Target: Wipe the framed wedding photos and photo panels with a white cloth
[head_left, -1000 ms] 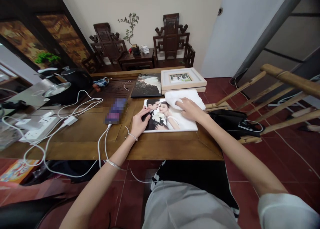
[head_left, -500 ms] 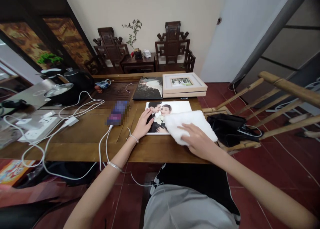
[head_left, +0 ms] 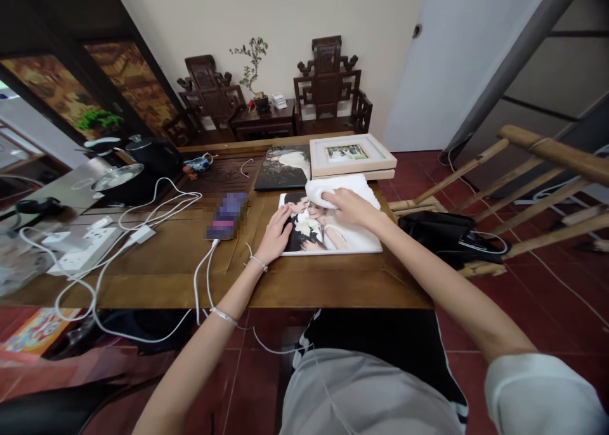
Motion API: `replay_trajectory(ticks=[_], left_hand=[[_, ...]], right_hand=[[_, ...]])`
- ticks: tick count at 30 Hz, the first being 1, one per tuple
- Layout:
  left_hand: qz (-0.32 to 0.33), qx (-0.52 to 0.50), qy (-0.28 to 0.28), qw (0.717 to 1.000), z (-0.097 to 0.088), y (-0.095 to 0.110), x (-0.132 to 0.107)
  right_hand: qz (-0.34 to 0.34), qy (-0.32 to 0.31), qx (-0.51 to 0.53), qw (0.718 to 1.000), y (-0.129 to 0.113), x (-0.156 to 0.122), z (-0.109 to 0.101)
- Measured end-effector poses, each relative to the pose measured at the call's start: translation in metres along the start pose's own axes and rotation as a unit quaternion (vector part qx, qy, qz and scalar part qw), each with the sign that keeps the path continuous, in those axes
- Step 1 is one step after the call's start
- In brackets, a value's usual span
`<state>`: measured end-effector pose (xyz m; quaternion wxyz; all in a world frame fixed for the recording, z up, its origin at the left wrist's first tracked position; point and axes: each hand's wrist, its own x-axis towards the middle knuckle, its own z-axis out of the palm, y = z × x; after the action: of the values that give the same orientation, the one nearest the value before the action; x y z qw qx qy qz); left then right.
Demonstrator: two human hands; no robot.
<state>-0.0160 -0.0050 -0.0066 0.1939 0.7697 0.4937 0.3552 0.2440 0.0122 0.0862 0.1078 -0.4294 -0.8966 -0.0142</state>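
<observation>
- Fingers (head_left: 281,218) of the left hand (head_left: 275,237) lie spread and flat, tips pressing on the left edge of the glossy unframed wedding photo print (head_left: 349,237), with the palm on the brown wooden table (head_left: 166,257) just beside it. A thin bracelet sits at the wrist.
- Behind that hand, a dark unframed photo panel (head_left: 284,167) lies flat near the table's far edge.
- The photo print lies flat in front of the person, near the table's right end, with its long side towards them.
- A white fluffy cloth (head_left: 354,184) is bunched on the far part of the print, covering its top edge.
- The right hand (head_left: 347,208) rests on the near side of the cloth, fingers held together and curled down into it, pressing it onto the print.
- Just beyond the cloth stands a pale wooden picture frame (head_left: 351,155), stacked on a second one of the same kind.
- Off the table's right end, a black bag (head_left: 442,232) lies on a bamboo chair (head_left: 537,188).
</observation>
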Motion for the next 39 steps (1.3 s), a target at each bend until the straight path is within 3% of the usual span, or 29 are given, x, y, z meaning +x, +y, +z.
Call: replay_trajectory(ticks=[3,8,11,14,23,27,31,39], left_hand=[[0.003,0.004,0.004,1.000,0.001,0.000,0.001],[0.010,0.008,0.002,1.000,0.002,0.003,0.001],[0.010,0.008,0.008,1.000,0.003,0.004,0.002],[0.008,0.007,0.009,1.000,0.004,0.003,0.001],[0.016,-0.003,-0.002,1.000,0.001,-0.002,0.000],[0.014,-0.002,0.000,1.000,0.001,-0.002,0.000],[0.024,-0.004,0.001,1.000,0.001,0.000,0.001],[0.015,0.013,0.000,1.000,0.002,0.001,0.001]], right_hand=[[-0.021,-0.015,-0.006,1.000,-0.023,-0.031,0.001],[-0.083,0.004,-0.017,0.996,-0.071,-0.110,0.008],[-0.114,-0.007,-0.004,0.993,-0.083,-0.136,0.007],[-0.115,-0.012,0.013,0.993,-0.077,-0.126,0.005],[-0.045,-0.022,0.003,0.999,-0.025,0.003,0.014],[-0.038,-0.030,-0.001,0.999,-0.020,0.032,0.009],[-0.038,-0.044,-0.008,0.998,-0.030,0.017,0.004],[-0.097,-0.046,0.013,0.994,-0.094,-0.092,0.005]])
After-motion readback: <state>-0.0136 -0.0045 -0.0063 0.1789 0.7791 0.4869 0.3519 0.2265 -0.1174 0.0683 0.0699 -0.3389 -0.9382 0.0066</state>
